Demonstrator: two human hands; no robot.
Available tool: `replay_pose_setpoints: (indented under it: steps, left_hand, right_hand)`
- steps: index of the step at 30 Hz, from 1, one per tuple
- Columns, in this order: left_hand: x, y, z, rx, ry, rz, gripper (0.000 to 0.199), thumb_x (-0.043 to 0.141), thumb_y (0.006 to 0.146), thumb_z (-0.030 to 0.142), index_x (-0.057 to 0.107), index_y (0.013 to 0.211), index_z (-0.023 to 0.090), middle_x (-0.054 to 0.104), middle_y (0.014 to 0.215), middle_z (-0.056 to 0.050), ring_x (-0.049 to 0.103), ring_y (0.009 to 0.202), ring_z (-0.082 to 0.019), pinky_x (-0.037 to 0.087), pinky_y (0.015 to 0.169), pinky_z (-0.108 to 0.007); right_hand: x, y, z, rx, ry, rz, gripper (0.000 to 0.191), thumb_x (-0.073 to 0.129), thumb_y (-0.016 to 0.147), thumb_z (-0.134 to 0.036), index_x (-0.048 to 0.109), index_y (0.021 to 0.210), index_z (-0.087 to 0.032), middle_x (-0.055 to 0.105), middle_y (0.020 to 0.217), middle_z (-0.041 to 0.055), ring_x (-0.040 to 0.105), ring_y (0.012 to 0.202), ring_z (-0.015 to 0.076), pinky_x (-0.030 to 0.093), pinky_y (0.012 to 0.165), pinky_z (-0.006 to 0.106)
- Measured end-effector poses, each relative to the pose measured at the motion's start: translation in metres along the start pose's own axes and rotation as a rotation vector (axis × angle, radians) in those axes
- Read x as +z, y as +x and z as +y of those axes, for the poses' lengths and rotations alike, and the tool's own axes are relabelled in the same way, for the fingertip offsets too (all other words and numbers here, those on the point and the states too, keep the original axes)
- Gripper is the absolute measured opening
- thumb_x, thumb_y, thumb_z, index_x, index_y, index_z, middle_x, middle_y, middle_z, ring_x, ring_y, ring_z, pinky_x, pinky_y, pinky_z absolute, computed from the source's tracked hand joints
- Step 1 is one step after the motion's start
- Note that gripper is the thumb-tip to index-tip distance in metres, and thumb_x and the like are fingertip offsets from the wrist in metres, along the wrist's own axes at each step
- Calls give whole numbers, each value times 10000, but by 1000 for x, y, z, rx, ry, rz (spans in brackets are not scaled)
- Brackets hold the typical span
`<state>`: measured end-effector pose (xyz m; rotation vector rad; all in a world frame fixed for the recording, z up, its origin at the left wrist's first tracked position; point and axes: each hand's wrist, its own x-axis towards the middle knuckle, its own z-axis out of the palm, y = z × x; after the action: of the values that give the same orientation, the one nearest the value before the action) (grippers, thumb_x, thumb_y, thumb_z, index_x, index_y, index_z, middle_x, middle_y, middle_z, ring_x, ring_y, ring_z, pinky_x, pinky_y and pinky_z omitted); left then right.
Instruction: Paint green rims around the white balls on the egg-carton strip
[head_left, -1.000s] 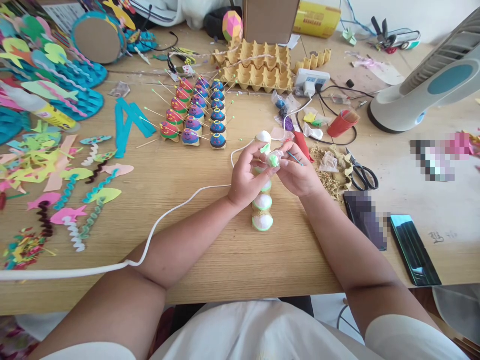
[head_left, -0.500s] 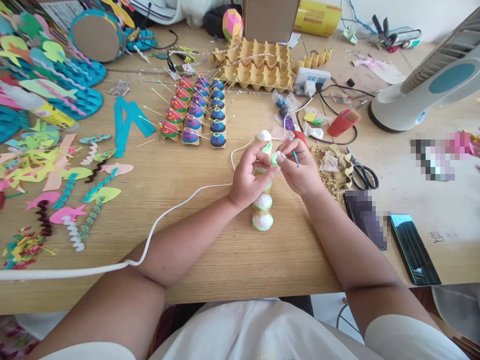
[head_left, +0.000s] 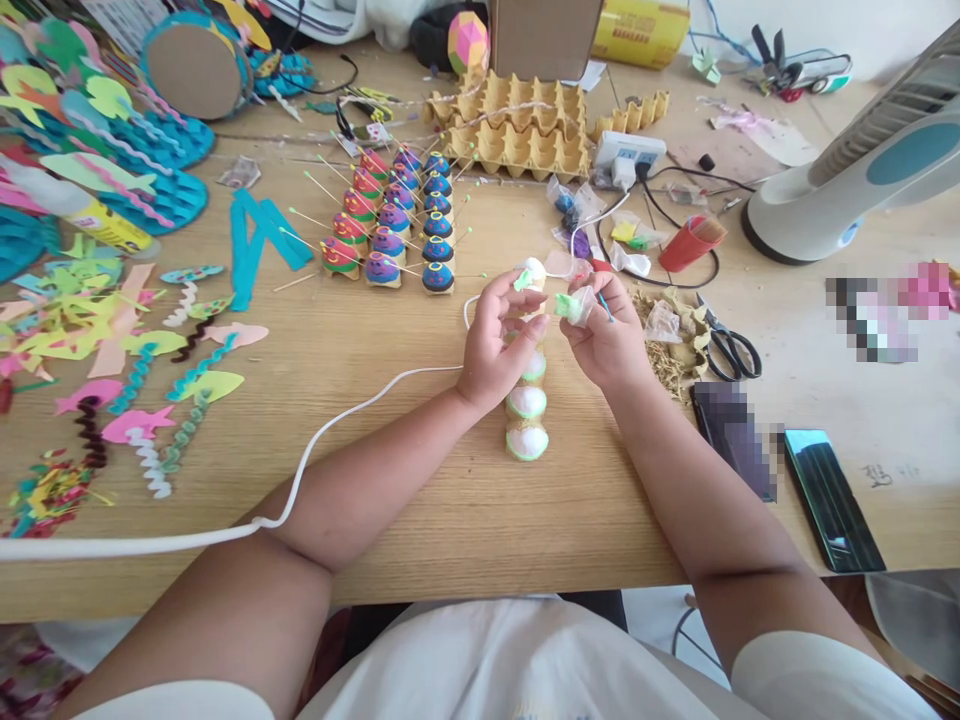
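My right hand is closed on a small clear plastic bag with soft light-green clay sticking out of it. A thin blue stick is tucked between the same fingers. My left hand is curved just left of the bag, its thumb apart from the index finger. A small green clay piece shows at its upper fingers and seems held there. Under and between the hands runs a row of egg-carton bumps with white tops and green rims, partly hidden by my left hand.
Painted carton bumps with pins stand in rows at back left. Paper fish and scraps cover the left side. A white cable crosses the table. Scissors, phones, a power strip and a fan are on the right.
My hands, which were together at the green clay, have moved apart. The bag with its clay has gone right with my right hand, and the small green piece has shifted left and up.
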<state>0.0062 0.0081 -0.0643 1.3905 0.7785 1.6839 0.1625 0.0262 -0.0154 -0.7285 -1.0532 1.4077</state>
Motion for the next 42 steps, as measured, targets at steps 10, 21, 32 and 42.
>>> replay_pose_setpoints:
  steps: [10, 21, 32, 42]
  left_hand:
    - [1, 4, -2, -59, -19, 83, 634, 860, 877, 663, 607, 1337, 307, 792, 1001, -13, 793, 933, -188, 623, 909, -347]
    - [3, 4, 7, -129, -66, 131, 630, 828, 895, 697, 546, 1343, 355, 751, 970, -17, 778, 859, -217, 631, 797, -404]
    - [-21, 10, -28, -232, -104, 135, 519, 649, 925, 848, 729, 1199, 414, 811, 1113, -56, 785, 1116, -319, 620, 872, -517]
    - [-29, 17, -31, -243, -93, 264, 546, 701, 854, 889, 715, 975, 357, 776, 965, -44, 764, 1032, -304, 608, 839, -514]
  right_hand:
    - [-1, -1, 3, 116, 38, -41, 502, 1026, 690, -404, 572, 845, -254, 616, 811, -70, 543, 712, 84, 494, 648, 217]
    - [-19, 8, 10, 199, 183, -1, 463, 999, 676, -415, 585, 823, -269, 602, 732, -78, 512, 611, 92, 505, 575, 236]
    - [-39, 10, 11, -467, -737, 576, 115, 620, 890, -204, 645, 976, -276, 666, 1094, 46, 658, 1191, 237, 541, 1060, 426]
    - [-51, 9, 23, -562, -962, 604, 525, 499, 888, -119, 666, 1354, -292, 688, 1282, 75, 658, 1383, 277, 539, 1186, 568]
